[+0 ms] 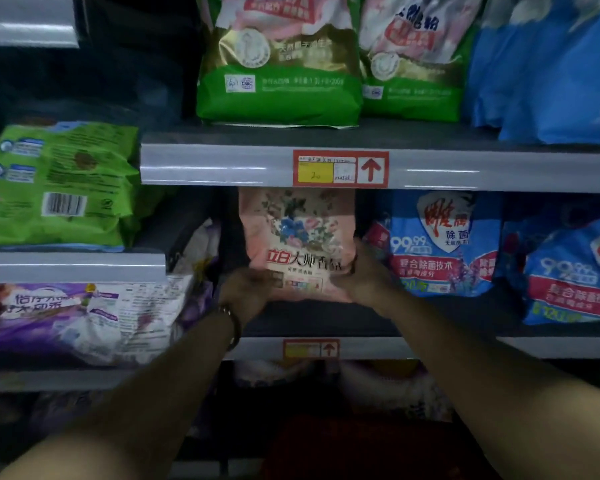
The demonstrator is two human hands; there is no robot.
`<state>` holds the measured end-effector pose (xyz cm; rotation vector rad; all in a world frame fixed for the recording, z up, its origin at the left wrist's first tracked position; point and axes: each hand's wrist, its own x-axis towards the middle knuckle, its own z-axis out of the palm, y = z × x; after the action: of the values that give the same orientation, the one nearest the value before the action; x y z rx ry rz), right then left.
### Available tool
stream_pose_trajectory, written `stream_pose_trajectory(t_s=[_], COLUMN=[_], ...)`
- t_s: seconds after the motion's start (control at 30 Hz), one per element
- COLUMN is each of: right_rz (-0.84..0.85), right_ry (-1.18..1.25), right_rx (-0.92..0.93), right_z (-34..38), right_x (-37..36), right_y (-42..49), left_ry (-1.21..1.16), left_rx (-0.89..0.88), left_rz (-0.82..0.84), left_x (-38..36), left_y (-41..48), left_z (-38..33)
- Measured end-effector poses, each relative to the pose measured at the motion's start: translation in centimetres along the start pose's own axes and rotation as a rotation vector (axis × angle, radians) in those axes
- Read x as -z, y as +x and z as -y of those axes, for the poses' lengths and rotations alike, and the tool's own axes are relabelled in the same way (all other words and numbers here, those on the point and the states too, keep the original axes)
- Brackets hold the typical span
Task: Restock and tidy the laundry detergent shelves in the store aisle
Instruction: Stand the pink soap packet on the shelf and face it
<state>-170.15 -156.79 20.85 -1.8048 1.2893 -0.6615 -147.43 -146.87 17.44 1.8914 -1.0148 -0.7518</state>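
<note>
Pink detergent bag (298, 237) upright on the shelf (326, 322), between my left hand (248, 289) and right hand (366, 271), both gripping its blurred lower corners; the rail (222, 168) above hides its top.

top of pink bag (297, 237) tucked behind shelf rail (215, 168), lower corners covered by left hand (248, 289) and right hand (366, 275), price tag (340, 168) scribble way too blurry
</note>
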Motion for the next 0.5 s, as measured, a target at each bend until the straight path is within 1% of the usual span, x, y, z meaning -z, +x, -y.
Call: stream_pose_trajectory(t_s=[0.03, 0.1, 0.2, 0.23, 0.3, 0.33, 0.43, 0.5], right_rz=[0.014, -0.031, -0.176, -0.179, -0.091, -0.05, 0.1, 0.203], right_ry=[-0.047, -0.171, -0.332, -0.387, -0.497, -0.515, -0.429, -0.481], right_rx=[0.02, 0.084, 0.207, 0.229, 0.233, 0.218, 0.124, 0.116], right_z=[-0.7, -1.7, -2.3, -2.2, -2.2, -2.4, -2.0, -1.7], right_x=[-0.4, -1.4, -3.7, -4.3, -5.3, -5.6, -5.6, -5.4], right_y=[-0.5, -1.5, -4.3, -5.2, -6.3, -6.2, -5.3, -4.3], left_ry=[0.114, 0.305, 0.441, 0.484, 0.569, 0.599, 0.679, 0.772], left_rx=[-0.046, -0.197, -0.318, -0.36, -0.373, -0.356, -0.286, -0.248], left_rz=[0.011, -0.032, -0.05, -0.052, -0.047, -0.038, 0.059, 0.1], left_x=[-0.6, -1.6, -2.4, -2.7, -2.9, -2.8, -2.9, -3.0], left_y=[-1.1, -2.6, -4.0, -4.1, -4.0, -3.8, -2.8, -2.1], left_z=[0.4, 1.4, 2.5, 3.0, 3.3, 3.2, 3.3, 3.0])
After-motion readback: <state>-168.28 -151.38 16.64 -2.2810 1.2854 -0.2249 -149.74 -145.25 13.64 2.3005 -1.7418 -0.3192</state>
